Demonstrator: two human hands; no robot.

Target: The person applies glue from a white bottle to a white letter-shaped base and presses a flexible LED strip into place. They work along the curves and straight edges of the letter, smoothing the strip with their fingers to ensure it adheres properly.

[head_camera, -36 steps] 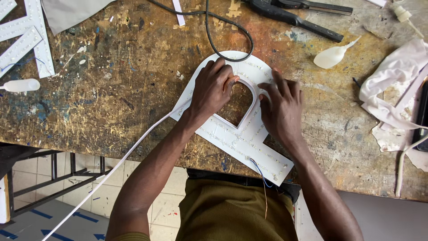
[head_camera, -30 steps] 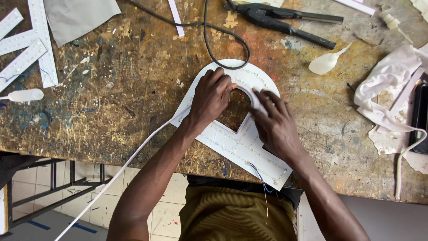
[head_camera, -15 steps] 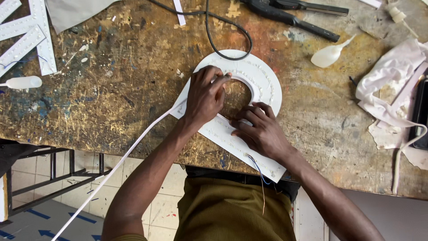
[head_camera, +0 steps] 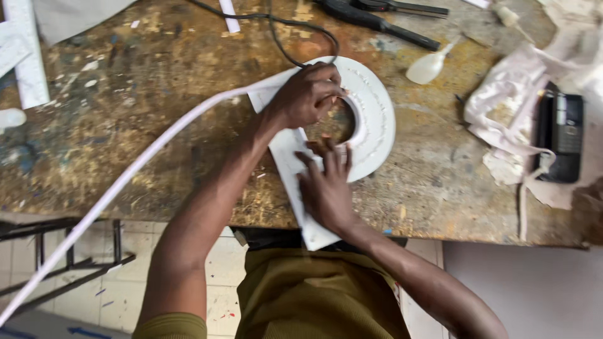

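A white flat letter-shaped board (head_camera: pixel 377 119) with a rounded loop lies on the worn wooden bench (head_camera: pixel 144 144). My left hand (head_camera: pixel 308 94) grips a long white strip (head_camera: pixel 125 182) and presses its end against the inner curve of the loop. The strip trails off the bench toward the lower left. My right hand (head_camera: pixel 326 185) lies flat, fingers spread, on the straight leg of the board near the bench's front edge, holding it down.
A black cable (head_camera: pixel 282 37) loops behind the board. Black hand tools (head_camera: pixel 377 22) lie at the far edge, a white plastic spoon (head_camera: pixel 430 66) beside them. Crumpled cloth (head_camera: pixel 509 107) and a black phone (head_camera: pixel 562 135) sit at the right. White strips (head_camera: pixel 25 56) lie at the left.
The board has been turned so its leg points toward me. My right hand slid from the loop's right side down onto the leg. My left hand followed the inner curve with the strip.
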